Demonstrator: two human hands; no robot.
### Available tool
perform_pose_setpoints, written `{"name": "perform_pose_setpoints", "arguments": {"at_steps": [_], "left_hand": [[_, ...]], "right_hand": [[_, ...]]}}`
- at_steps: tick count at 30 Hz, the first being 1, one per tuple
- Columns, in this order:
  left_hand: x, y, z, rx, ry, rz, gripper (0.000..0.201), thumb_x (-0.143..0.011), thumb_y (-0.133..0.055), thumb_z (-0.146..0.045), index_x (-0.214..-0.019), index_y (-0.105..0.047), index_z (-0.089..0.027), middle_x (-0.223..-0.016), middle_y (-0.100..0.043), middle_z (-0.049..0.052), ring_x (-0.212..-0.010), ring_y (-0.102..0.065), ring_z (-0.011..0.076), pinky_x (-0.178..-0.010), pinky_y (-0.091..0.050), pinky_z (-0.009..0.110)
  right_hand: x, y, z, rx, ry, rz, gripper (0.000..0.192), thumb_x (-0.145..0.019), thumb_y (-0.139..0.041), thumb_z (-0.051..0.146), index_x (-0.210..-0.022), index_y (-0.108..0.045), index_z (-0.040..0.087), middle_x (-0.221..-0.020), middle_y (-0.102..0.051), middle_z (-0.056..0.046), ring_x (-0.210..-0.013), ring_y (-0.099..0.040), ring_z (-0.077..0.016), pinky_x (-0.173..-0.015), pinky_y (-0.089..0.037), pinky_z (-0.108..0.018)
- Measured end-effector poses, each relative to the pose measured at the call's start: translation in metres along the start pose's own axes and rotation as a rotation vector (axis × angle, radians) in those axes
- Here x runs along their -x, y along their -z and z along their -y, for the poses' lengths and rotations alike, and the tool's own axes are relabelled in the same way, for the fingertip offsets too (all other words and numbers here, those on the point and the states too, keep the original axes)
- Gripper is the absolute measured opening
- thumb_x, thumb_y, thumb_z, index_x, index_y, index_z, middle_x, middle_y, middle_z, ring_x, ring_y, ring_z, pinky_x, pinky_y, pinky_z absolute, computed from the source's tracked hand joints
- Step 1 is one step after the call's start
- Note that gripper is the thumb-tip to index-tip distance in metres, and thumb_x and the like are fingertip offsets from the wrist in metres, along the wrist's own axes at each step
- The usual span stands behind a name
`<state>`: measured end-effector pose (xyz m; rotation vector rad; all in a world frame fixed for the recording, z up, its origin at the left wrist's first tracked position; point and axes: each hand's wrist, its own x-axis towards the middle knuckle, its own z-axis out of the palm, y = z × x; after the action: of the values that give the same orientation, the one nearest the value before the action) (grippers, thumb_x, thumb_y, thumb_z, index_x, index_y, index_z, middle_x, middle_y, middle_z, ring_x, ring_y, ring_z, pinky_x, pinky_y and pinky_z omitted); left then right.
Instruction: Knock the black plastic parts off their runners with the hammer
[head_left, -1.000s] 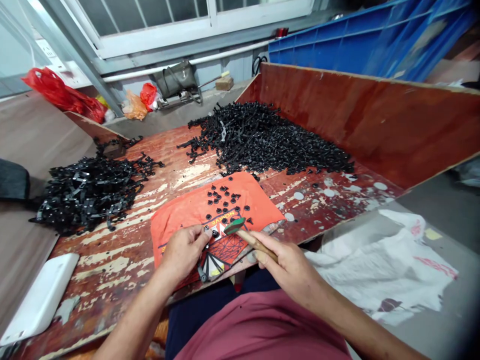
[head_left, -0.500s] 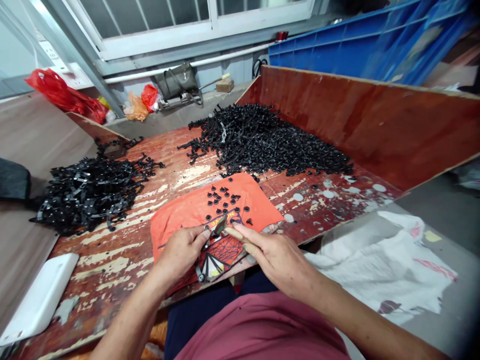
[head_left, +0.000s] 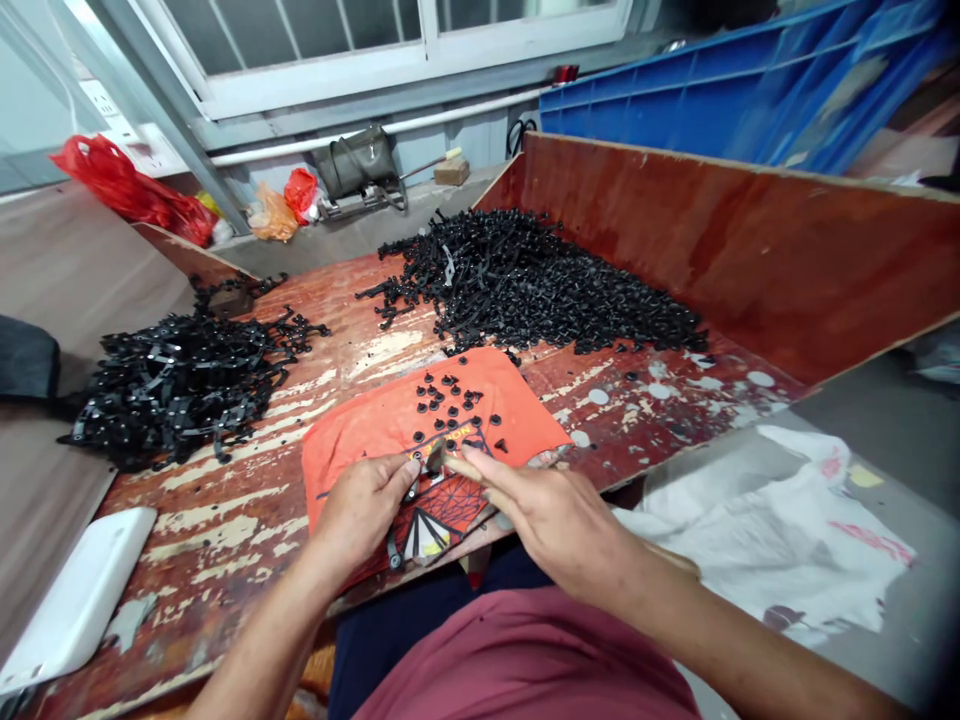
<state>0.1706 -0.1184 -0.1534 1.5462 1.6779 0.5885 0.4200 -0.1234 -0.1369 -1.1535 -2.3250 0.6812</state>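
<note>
Worn red workbench [head_left: 247, 520], paint flaking in pale streaks, raised board wall along its right edge; you are sitting at its near edge, under a barred window.

Item, orange cloth mat [head_left: 375, 425]: lying at the near edge, in front of you, carrying a scatter of loose black caps [head_left: 448, 395] toward its far side.

Item, left hand [head_left: 360, 505]: pinching a small black fitting [head_left: 415, 467] between thumb and forefinger, pressing it down on the mat.

Item, right hand [head_left: 544, 510]: closed around a wooden-handled tool [head_left: 454, 466]. A second ago its green-tinged head was standing raised above the mat; now it is lying low, tip right against the fitting, and your right hand has slid forward toward the left one. That is reading as the tool being brought down onto the piece you are pinning; the tip itself is too small and blurred to say whether it is touching.

Item, black strap [head_left: 397, 545]: trailing from under your left hand toward the near edge of the mat.

Item, far heap of black parts [head_left: 540, 290]: spreading along the wall at the far right corner, well apart from your hands.

Item, left heap of tangled black strips [head_left: 172, 380]: sitting at the left edge.

Item, white slab [head_left: 75, 600]: lying at the near left corner.

Item, white sack [head_left: 757, 530]: hanging off the right of the bench, beside your right forearm.

Nothing is standing between your hands and the caps.
</note>
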Motion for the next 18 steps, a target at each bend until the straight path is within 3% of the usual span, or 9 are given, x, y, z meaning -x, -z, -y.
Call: {"name": "perform_pose_setpoints", "arguments": {"at_steps": [3, 5, 8, 10, 13, 18], "left_hand": [[0.0005, -0.0016, 0.003, 0.0, 0.0, -0.006, 0.043, -0.086, -0.051, -0.052, -0.075, -0.072, -0.017, -0.063, -0.065, 0.001, -0.063, -0.059, 0.0195, -0.061, -0.043, 0.024], [0.0012, -0.0026, 0.0032, 0.008, -0.004, -0.017, 0.042, -0.086, -0.051, -0.052, -0.078, -0.073, -0.017, -0.066, -0.068, 0.002, -0.066, -0.061, 0.0206, -0.062, -0.044, 0.025], [0.0029, -0.003, 0.0011, 0.009, -0.015, -0.038, 0.039, -0.085, -0.053, -0.05, -0.083, -0.075, -0.018, -0.075, -0.073, 0.003, -0.073, -0.065, 0.023, -0.065, -0.046, 0.025], [0.0041, -0.0028, -0.0006, -0.007, -0.018, -0.047, 0.037, -0.085, -0.054, -0.049, -0.085, -0.076, -0.02, -0.078, -0.074, 0.003, -0.076, -0.067, 0.024, -0.067, -0.046, 0.026], [0.0057, -0.0025, -0.0019, -0.042, -0.016, -0.059, 0.037, -0.086, -0.053, -0.049, -0.085, -0.077, -0.022, -0.078, -0.075, 0.004, -0.077, -0.068, 0.0251, -0.068, -0.047, 0.027], [0.0073, -0.003, -0.0035, -0.091, -0.021, -0.076, 0.036, -0.087, -0.052, -0.049, -0.09, -0.077, -0.023, -0.082, -0.076, 0.005, -0.081, -0.068, 0.0263, -0.069, -0.047, 0.028]], "right_hand": [[0.0007, 0.0014, 0.0015, -0.071, 0.037, -0.077, 0.05, -0.103, -0.04, 0.019, -0.151, -0.038, 0.031, -0.125, -0.069, -0.003, -0.096, -0.071, -0.0172, -0.084, -0.053, -0.027], [0.001, 0.0024, 0.0026, -0.066, 0.042, -0.113, 0.051, -0.102, -0.04, 0.019, -0.152, -0.037, 0.027, -0.119, -0.071, -0.006, -0.094, -0.071, -0.0185, -0.085, -0.053, -0.028], [0.0004, 0.0021, 0.0027, 0.069, -0.007, -0.003, 0.05, -0.099, -0.047, 0.018, -0.148, -0.045, 0.028, -0.103, -0.076, -0.005, -0.084, -0.073, -0.0209, -0.079, -0.055, -0.03], [0.0001, 0.0022, 0.0024, 0.062, -0.005, 0.014, 0.049, -0.1, -0.047, 0.019, -0.147, -0.046, 0.031, -0.109, -0.075, -0.004, -0.086, -0.073, -0.02, -0.078, -0.055, -0.028], [0.0002, 0.0023, 0.0026, -0.014, 0.032, -0.087, 0.049, -0.103, -0.04, 0.02, -0.152, -0.038, 0.028, -0.119, -0.071, -0.007, -0.095, -0.071, -0.0189, -0.084, -0.052, -0.027], [-0.0023, -0.0009, 0.0042, 0.218, -0.017, 0.059, 0.052, -0.097, -0.051, 0.02, -0.147, -0.045, 0.031, -0.086, -0.076, -0.003, -0.072, -0.071, -0.0215, -0.066, -0.05, -0.027]]}}
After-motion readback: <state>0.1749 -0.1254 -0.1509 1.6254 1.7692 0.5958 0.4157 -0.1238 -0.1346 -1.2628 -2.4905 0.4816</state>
